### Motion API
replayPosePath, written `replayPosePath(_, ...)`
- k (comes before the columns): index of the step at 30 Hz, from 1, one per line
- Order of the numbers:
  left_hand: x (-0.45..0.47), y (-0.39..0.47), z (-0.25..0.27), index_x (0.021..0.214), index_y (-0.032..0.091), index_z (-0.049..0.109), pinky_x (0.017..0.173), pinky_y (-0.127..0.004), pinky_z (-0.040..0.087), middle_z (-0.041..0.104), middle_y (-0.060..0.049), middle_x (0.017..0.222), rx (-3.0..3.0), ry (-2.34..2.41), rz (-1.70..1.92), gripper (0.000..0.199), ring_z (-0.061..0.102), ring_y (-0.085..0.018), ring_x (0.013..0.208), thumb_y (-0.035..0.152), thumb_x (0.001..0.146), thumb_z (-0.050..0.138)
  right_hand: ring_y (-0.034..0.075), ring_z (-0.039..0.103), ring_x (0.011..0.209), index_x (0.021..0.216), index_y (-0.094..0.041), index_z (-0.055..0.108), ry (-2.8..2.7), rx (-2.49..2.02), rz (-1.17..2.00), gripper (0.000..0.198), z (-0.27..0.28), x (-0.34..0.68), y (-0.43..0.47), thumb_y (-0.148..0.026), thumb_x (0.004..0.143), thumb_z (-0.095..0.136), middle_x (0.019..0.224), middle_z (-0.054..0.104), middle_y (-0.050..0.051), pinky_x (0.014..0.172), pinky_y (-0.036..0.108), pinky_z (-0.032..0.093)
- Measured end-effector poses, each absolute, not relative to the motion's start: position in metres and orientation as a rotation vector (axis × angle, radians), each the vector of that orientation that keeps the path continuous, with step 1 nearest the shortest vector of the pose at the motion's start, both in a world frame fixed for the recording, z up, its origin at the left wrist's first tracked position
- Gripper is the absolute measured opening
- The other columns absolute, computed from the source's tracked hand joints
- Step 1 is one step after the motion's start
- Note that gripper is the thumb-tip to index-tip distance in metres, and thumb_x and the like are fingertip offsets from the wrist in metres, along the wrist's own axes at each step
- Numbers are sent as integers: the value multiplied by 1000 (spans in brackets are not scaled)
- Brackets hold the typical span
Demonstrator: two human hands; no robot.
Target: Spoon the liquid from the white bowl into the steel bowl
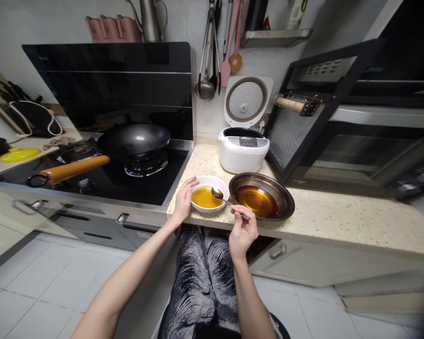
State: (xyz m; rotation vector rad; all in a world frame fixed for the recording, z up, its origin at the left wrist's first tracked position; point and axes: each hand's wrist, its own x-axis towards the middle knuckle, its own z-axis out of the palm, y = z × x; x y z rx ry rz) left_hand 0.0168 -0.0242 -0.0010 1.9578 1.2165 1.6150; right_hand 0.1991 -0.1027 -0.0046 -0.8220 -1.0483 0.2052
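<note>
A white bowl (227, 189) with golden-yellow liquid (203, 197) stands near the counter's front edge. My left hand (184, 200) grips its left rim, fingers along the edge. In my right hand (244, 228) the handle of a metal spoon (217, 193) is pinched; its bowl is over the liquid, and I cannot tell whether it touches the surface. Just right of the white bowl sits a dark metal bowl (286, 200) with amber liquid (257, 200) in it, close to my right hand.
Behind the bowls stands a white rice cooker (243, 157) with its lid raised. A wok (134, 141) rests on the stove at left, its wooden handle (77, 169) jutting forward. An oven (367, 150) occupies the right side. Ladle and tongs (207, 87) hang on the wall.
</note>
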Motion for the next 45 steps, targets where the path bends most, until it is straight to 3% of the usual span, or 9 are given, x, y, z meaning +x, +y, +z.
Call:
replayPosePath(18, 16, -22, -3, 120, 16, 72, 121, -53, 40, 64, -14, 143, 1959, 1214, 1620, 47, 57, -28, 138, 38, 105, 33, 17, 69, 87, 94, -21, 65, -975, -785, 92, 6, 11, 217, -108, -20, 97, 61, 90, 71, 3, 79, 34, 59)
replayPosePath(34, 15, -22, -3, 120, 17, 73, 121, -54, 39, 63, -15, 144, 1960, 1205, 1617, 49, 57, -29, 138, 41, 106, 33, 20, 71, 89, 95, -20, 65, -959, -924, -1, 13, 1, 240, -101, -31, 99, 60, 92, 71, 6, 81, 38, 60)
replayPosePath(45, 15, -22, -3, 121, 17, 72, 121, -54, 39, 63, -15, 144, 1958, 1203, 1620, 49, 57, -28, 138, 42, 106, 33, 20, 70, 91, 100, -22, 70, -1204, -928, -199, 14, -2, 250, -98, -21, 100, 57, 93, 73, 6, 85, 39, 58)
